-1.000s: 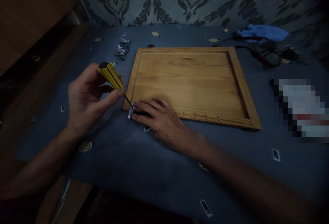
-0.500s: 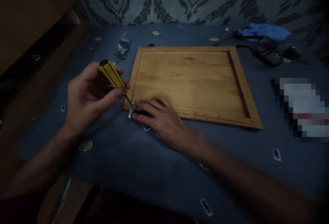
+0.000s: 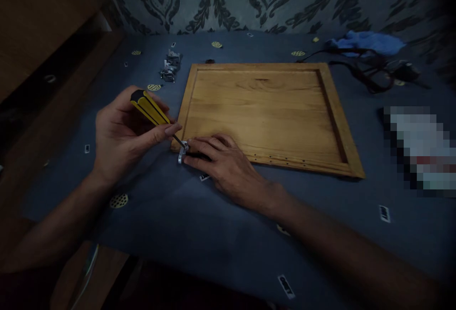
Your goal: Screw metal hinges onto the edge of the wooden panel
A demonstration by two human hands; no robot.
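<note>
The left hand (image 3: 119, 134) is gripping a yellow-and-black screwdriver (image 3: 151, 108), whose tip is meeting a metal fitting (image 3: 181, 155) at five o'clock from its fingertips. The right hand's (image 3: 233, 170) outstretched fingers are touching the fitting, which is sitting at their nine o'clock; whether they are pinching it, I cannot tell. The wooden panel (image 3: 263, 106), with the fitting at its eight o'clock corner, is lying on a blue covering (image 3: 213, 239), patterned wallpaper (image 3: 213, 1) rising at twelve. The screwdriver's handle is now leaning further towards ten o'clock than half a second ago
</note>
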